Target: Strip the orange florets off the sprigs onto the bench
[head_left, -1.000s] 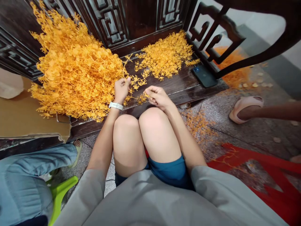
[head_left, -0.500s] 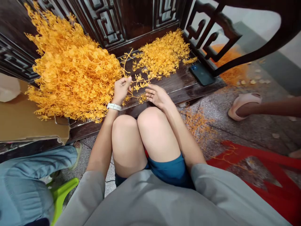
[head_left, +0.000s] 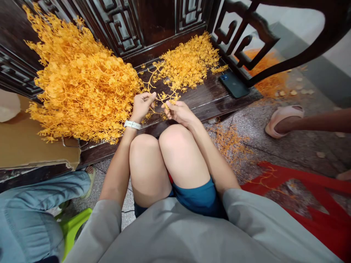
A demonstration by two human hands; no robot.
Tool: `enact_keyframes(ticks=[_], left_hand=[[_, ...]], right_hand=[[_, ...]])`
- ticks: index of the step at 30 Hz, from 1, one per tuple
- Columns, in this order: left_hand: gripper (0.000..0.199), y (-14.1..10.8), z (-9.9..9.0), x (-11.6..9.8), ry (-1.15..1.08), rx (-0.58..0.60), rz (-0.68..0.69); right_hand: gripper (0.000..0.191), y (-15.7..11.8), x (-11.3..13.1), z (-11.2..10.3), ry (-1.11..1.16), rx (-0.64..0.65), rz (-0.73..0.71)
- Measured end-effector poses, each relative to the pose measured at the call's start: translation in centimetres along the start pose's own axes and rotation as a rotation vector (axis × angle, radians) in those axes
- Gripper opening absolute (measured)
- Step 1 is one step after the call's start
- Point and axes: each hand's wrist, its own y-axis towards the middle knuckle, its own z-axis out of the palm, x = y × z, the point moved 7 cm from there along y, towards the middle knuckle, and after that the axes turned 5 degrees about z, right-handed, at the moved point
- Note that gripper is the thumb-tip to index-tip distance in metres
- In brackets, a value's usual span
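Observation:
My left hand (head_left: 143, 106), with a pale watch on its wrist, pinches a branching orange plastic sprue (head_left: 150, 82) above the bench's front edge. My right hand (head_left: 177, 112) has its thumb and fingers closed on a small orange piece (head_left: 170, 104) at the sprue's right side. I cannot tell whether that piece is still joined to the sprue. Left of my hands rises a large heap of orange sprues (head_left: 85, 84). Beyond them, on the seat, lies a lower pile of small orange pieces (head_left: 189, 60).
A dark wooden bench (head_left: 211, 98) carries both heaps and a phone (head_left: 234, 86) by its armrest. Cardboard (head_left: 38, 142) stands at the left. Stripped orange stems (head_left: 231, 144) and a red bag (head_left: 315, 226) lie on the floor. Another person's leg (head_left: 318, 124) reaches in from the right.
My right hand has moved slightly left, and its spread fingers have closed on a small orange piece of the sprue. My left hand keeps its pinch and has barely moved.

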Motion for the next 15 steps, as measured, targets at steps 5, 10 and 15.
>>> enact_keyframes(ticks=[5,10,15], left_hand=[[0.046,0.3,-4.5,0.1,0.263,-0.438,0.000],[0.048,-0.1,-5.7,1.1,0.148,-0.526,-0.040],[0.053,-0.2,-4.0,0.4,0.117,-0.369,0.027]], right_hand=[[0.043,-0.5,0.6,1.0,-0.099,0.166,-0.105],[0.059,-2.7,0.7,3.0,-0.294,0.418,-0.123],[0.059,-2.8,1.1,4.2,-0.391,0.475,-0.104]])
